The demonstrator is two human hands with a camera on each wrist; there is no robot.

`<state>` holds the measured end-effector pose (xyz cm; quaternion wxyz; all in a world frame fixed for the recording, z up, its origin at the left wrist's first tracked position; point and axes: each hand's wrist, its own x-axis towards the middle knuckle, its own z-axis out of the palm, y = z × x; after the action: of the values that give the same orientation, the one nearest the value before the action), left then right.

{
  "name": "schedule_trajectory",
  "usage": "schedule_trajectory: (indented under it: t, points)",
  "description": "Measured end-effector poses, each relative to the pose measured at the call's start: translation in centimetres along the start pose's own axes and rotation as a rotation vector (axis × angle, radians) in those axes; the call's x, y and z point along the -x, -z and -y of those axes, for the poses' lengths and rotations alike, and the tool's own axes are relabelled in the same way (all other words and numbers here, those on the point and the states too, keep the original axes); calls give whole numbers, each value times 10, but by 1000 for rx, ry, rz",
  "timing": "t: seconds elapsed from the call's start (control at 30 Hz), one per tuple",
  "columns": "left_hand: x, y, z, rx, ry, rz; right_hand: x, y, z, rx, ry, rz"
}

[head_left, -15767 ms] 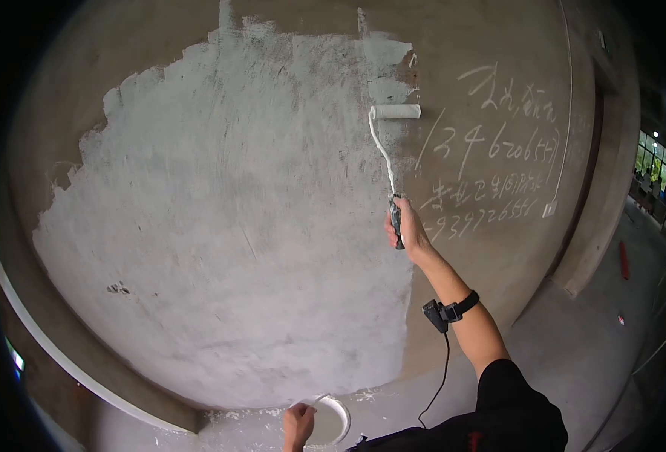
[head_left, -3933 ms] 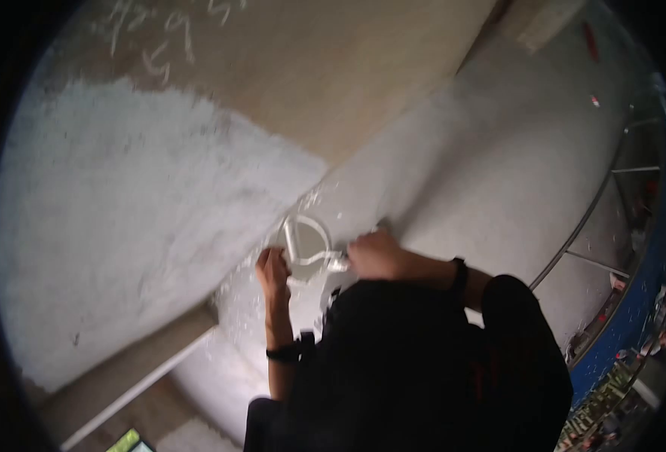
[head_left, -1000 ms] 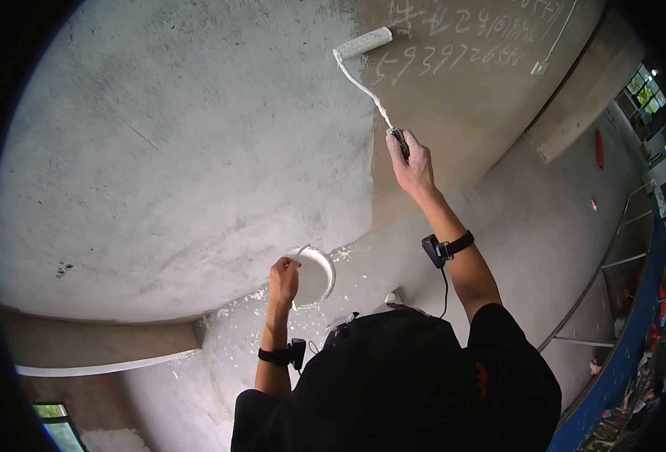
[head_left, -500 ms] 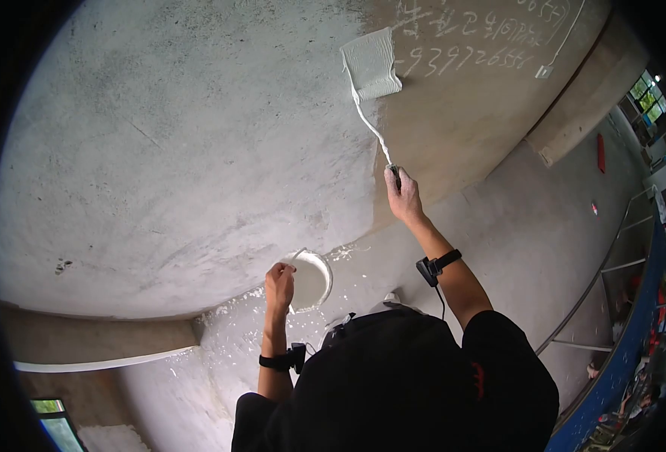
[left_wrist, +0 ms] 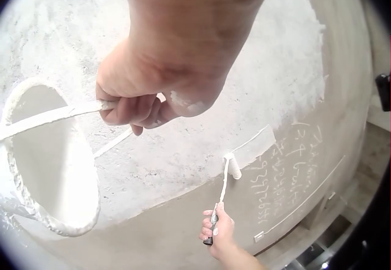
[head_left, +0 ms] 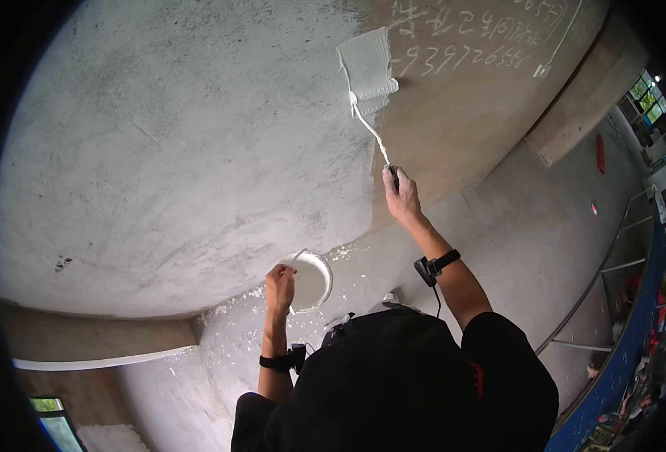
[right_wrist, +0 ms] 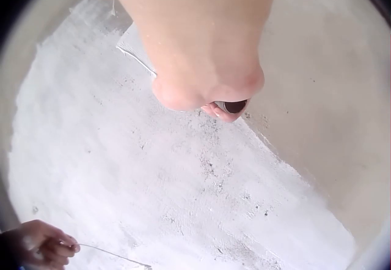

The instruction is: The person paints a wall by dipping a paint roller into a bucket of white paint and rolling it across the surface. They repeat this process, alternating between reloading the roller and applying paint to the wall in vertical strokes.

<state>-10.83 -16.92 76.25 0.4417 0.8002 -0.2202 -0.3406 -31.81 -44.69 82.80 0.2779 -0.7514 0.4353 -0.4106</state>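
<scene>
In the head view my right hand (head_left: 402,194) grips the dark handle (head_left: 395,178) of a paint roller (head_left: 384,88). The roller lies against the wall, on a fresh, thick white patch (head_left: 367,56) at the border between coated and bare surface. In the right wrist view the handle's dark end (right_wrist: 235,107) shows below the palm. My left hand (head_left: 280,288) holds a bucket by its bail handle (left_wrist: 55,120), fingers curled round it. The round white bucket (left_wrist: 91,212) hangs tilted in the left wrist view, its rim crusted; pale paint shows inside it in the head view.
Chalk writing (head_left: 468,56) covers part of the bare brown wall (head_left: 453,128), with a cable and socket (head_left: 542,71) beyond. White splashes (head_left: 231,313) dot the floor along the wall. A low ledge (head_left: 99,339) juts out at left; a red object (head_left: 600,153) lies far right.
Several seconds ago the roller was down in the bucket. Since one second ago it has come down the wall, leaving a thick white patch, which now reaches slightly below it. The left hand barely moved.
</scene>
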Motion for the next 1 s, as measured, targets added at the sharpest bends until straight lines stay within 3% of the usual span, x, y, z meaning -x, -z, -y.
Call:
schedule_trajectory:
  t: [0.2, 0.43, 0.5, 1.0]
  points:
    - [5, -3, 1, 65, -53, -4, -46, 12, 49, -123, 127, -61]
    - [10, -1, -1, 10, -70, -25, -73, 25, 69, -110, 220, -95]
    - [12, -1, -6, -67, 5, -8, -65, 22, 60, -113, 204, -93]
    - [14, -7, -9, -30, -14, -31, 33, -16, -57, 86, -147, 126]
